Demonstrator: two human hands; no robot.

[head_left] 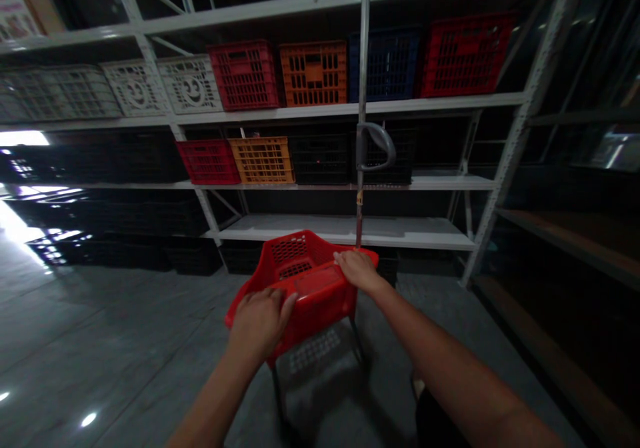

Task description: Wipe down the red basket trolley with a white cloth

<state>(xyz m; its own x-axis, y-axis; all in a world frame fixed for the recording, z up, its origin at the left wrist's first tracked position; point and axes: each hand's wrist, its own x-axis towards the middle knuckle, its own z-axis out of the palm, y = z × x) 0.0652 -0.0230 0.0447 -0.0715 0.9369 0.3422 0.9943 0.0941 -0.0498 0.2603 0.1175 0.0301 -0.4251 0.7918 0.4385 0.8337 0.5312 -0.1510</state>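
Before white shelves stands a red, perforated cart; left hand and right hand grip it.

No legible txt or nos.: poster upper L too blurred, sticker on metal pole too sm., panel on red cart unreadable, just smiley signs on white crates.

Beyond the cart I see a rack, crates on its shelves. Side shelves stand to the cart's right, a pole rises by the cart's right side, and left hand and right hand lie along its near edge.
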